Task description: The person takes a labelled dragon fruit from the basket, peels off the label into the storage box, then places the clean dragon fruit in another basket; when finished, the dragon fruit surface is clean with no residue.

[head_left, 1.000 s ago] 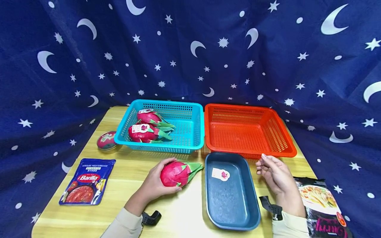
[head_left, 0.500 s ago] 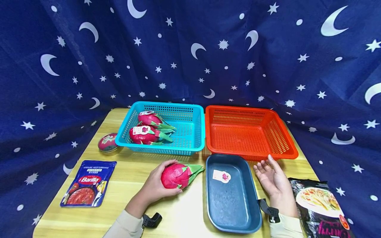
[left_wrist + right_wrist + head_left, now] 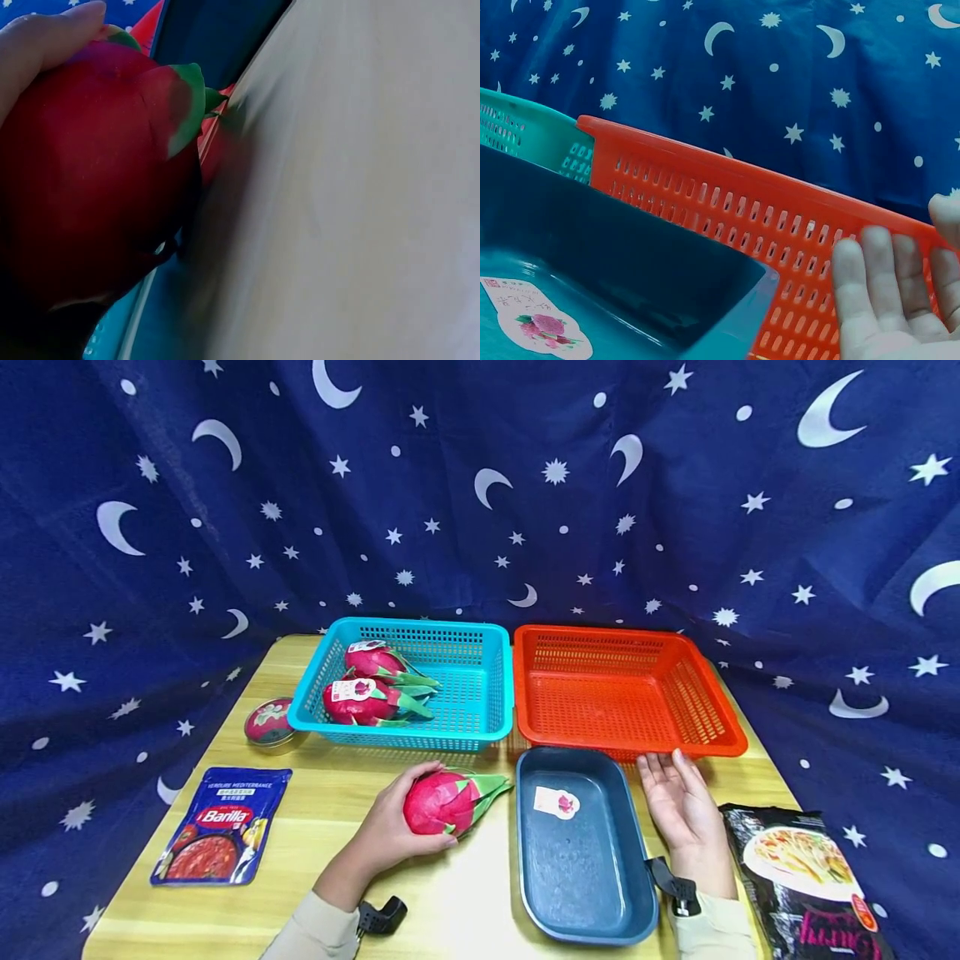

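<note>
My left hand (image 3: 397, 822) grips a pink dragon fruit (image 3: 442, 802) with green leaf tips, low over the table. Close up in the left wrist view, the same dragon fruit (image 3: 97, 172) shows with the thumb or a finger across its top. Right of it stands a dark blue tray (image 3: 581, 877) with a white label sticker (image 3: 557, 802) lying inside. Beside the tray's right edge my right hand (image 3: 686, 810) is held palm up, fingers straight, holding nothing. In the right wrist view its fingers (image 3: 881, 277) are in front of the red basket (image 3: 727, 202).
A turquoise basket (image 3: 480, 739) holds two labelled dragon fruits (image 3: 367, 700). The red basket stands to its right. A round tin (image 3: 268, 724) and a blue Barilla pouch (image 3: 222, 827) lie at left. A black noodle packet (image 3: 806, 881) lies at the right edge.
My right hand has turned from a loosely curled pose to palm up with straightened fingers, and shifted slightly left. The left hand and its dragon fruit have stayed in place.
</note>
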Motion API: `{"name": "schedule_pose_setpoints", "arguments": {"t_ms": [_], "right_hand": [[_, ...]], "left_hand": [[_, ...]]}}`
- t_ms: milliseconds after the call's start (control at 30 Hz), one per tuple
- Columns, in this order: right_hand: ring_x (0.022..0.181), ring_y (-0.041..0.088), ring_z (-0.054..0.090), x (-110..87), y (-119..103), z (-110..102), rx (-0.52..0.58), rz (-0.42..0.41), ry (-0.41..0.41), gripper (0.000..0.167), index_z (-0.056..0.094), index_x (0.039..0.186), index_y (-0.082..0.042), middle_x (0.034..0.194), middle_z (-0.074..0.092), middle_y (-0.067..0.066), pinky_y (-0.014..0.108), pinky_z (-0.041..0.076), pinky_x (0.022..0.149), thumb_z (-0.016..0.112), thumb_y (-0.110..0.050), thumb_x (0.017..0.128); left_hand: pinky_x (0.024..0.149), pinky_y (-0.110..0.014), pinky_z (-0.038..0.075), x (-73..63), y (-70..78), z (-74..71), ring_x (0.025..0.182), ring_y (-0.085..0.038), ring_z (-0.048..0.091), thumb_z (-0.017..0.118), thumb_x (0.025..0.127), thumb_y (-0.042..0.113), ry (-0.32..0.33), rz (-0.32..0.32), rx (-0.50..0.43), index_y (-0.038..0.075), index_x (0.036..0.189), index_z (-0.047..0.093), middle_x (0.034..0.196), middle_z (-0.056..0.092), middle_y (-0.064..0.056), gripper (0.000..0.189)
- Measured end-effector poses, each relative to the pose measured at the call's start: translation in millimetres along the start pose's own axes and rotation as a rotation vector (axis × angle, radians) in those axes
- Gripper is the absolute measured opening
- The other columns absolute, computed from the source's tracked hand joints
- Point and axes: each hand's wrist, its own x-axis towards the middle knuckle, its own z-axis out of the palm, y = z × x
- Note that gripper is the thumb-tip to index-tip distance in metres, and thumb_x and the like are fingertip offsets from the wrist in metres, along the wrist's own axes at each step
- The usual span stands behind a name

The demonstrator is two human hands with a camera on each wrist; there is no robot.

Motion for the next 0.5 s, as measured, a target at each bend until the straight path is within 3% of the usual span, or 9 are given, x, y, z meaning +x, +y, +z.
{"name": "schedule_pose_setpoints", "arguments": {"t_ms": [167, 333, 500], "right_hand": [[0.107, 0.036, 0.065, 2.9, 0, -2, -0.024, -0.034, -0.025, 0.026, 0.066, 0.116, 0.007, 0.114, 0.067, 0.023, 0.043, 0.05, 0.107, 0.043, -0.004, 0.112], [0.107, 0.035, 0.066, 2.7, 0, -4, -0.035, -0.052, -0.002, 0.022, 0.066, 0.114, 0.005, 0.114, 0.068, 0.022, 0.043, 0.05, 0.106, 0.045, -0.002, 0.111], [0.109, 0.033, 0.065, 3.4, 1, -4, -0.051, -0.055, 0.0, 0.022, 0.065, 0.114, 0.005, 0.117, 0.067, 0.021, 0.042, 0.05, 0.106, 0.043, -0.001, 0.111]], "left_hand": [[0.1, -0.047, 0.054, 0.6, 0.3, -5.0, 0.131, -0.024, 0.054, 0.104, 0.065, 0.035, -0.009, -0.068, 0.011, 0.016, 0.157, 0.044, 0.149, 0.054, 0.004, 0.111], [0.097, -0.046, 0.054, -0.6, 4.5, -10.4, 0.126, -0.028, 0.054, 0.104, 0.062, 0.043, 0.005, -0.199, 0.038, 0.022, 0.158, 0.039, 0.142, 0.052, -0.004, 0.118], [0.095, -0.045, 0.056, 0.3, 13.2, -18.7, 0.124, -0.033, 0.055, 0.101, 0.065, 0.046, 0.032, -0.338, 0.07, 0.015, 0.154, 0.044, 0.14, 0.053, -0.012, 0.11]]}}
